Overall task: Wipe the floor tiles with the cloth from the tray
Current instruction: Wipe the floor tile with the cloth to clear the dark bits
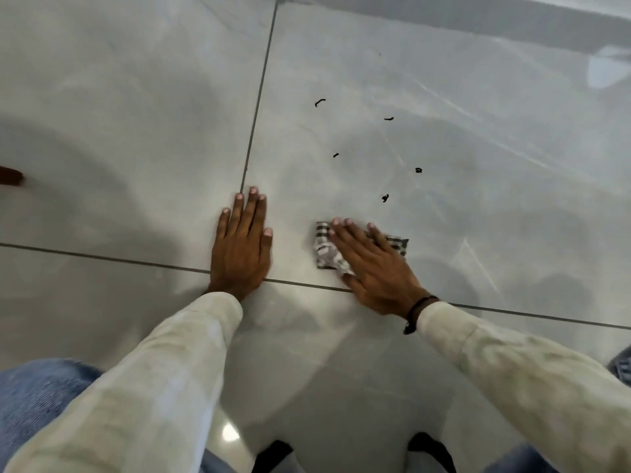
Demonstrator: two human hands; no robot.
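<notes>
Right hand (370,266) flat, fingers spread, pressing the checked cloth (327,250) onto the floor tiles (478,165), just past the grout line (102,257). Left hand (240,244) open, palm down on bare tile beside it. Dark marks (385,198) just beyond the cloth.

We list: floor tiles (444,97), pale grey, smooth and glossy, with thin dark matt grout lines (259,97); cloth (324,247), soft, crumpled woven check; sleeves (164,380), cream matt fabric; jeans (34,397), blue denim; wristband (418,310), dark cord.
</notes>
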